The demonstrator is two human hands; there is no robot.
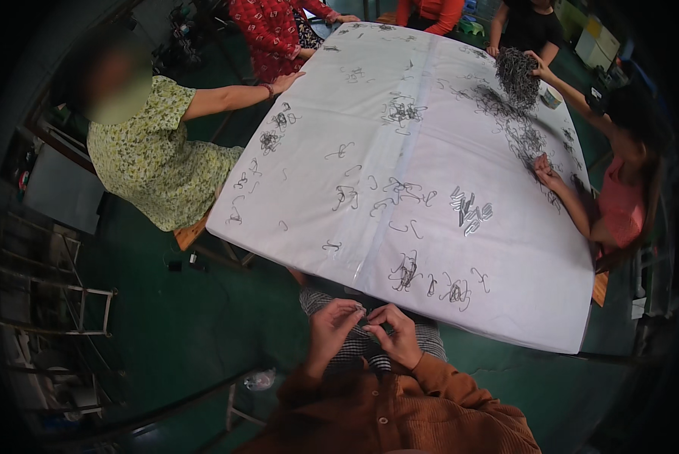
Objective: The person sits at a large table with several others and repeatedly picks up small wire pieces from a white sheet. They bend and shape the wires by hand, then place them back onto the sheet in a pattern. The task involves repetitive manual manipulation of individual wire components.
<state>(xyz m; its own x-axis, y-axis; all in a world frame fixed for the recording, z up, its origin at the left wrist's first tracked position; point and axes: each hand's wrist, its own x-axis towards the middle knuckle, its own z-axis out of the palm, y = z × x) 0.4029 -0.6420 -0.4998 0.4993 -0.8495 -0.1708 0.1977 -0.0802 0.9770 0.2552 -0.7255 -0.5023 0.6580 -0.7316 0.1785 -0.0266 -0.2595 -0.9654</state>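
Above my lap, just off the near edge of the white-covered table (pixel 309 189), my two hands are close together. My left hand (pixel 333 327) is closed, its thumb and fingertips pinched at a small grey piece (pixel 363 313). Facing it, my right hand (pixel 397 334) is also pinched closed at the same piece. The piece is too small and too covered by fingers to tell its kind. On the table nearest me lie small heaps of thin, dark bent wire hooks (pixel 408 272). Farther in is a group of shiny silver strips (pixel 472 212).
At the right, a person in a pink top (pixel 623 208) holds up a big tangled bunch of wire hooks (pixel 518 79) near a small tub (pixel 551 97). A person in a yellow-green floral top (pixel 161 159) leans on the left edge. Several others are at the far side.
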